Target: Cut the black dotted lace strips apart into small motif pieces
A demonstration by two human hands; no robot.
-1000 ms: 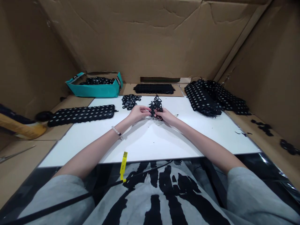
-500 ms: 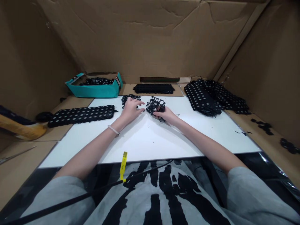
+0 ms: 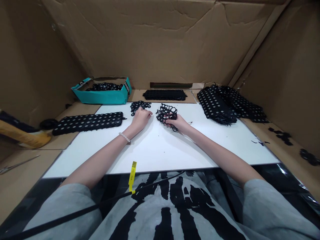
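A white counter (image 3: 160,150) stands among cardboard walls (image 3: 160,40), with a teal box (image 3: 100,97) at far left holding black perforated lace (image 3: 105,87). The right hand (image 3: 173,122) grips a crumpled lace piece (image 3: 166,112) mid-counter, apparently bunched for handling; the left hand (image 3: 140,119), its grip loosely curled and empty, rests just near a smaller lace scrap (image 3: 140,106).

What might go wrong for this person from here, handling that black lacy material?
The open black lace mesh gripped in the right hand looks thin, so its loops might snag or tear. The left hand sits close to a second lace piece and might drag it or tangle it with the first. The beaded bracelet on the left wrist might also catch on the loops.
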